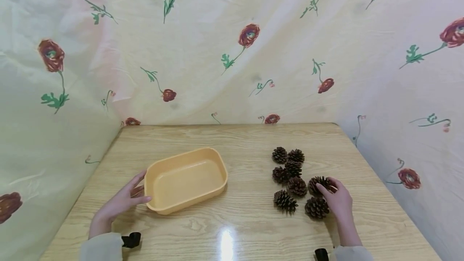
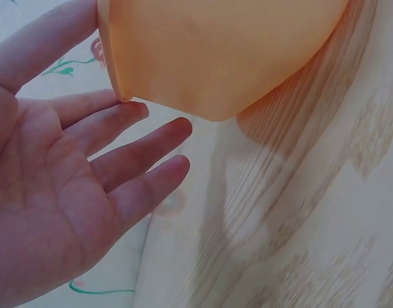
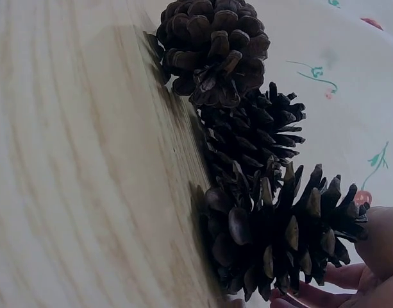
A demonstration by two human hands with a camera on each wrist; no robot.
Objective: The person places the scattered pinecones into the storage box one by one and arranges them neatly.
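A shallow, yellow-orange plastic basin [image 1: 188, 176] with rounded corners sits at the left on the wooden table. My left hand [image 1: 125, 198] grips its left end, thumb at the near corner and fingertips on the rim farther back; in the left wrist view the two lowest fingers stay off the basin wall [image 2: 202, 58]. Over on the right, my right hand [image 1: 338, 198] holds a brown pine cone [image 1: 317, 185] between thumb and fingers. Another pine cone [image 1: 317, 208] lies just in front of it. Close by in the right wrist view, the thumb touches the scales of the nearest cone [image 3: 279, 237].
Several more pine cones [image 1: 293, 169] lie in a loose cluster left of my right hand, one cone [image 1: 285, 201] slightly nearer me. Light wood tabletop [image 1: 250, 196] separates basin and cones. Flower-printed cloth [image 1: 203, 51] stands along the back and both sides.
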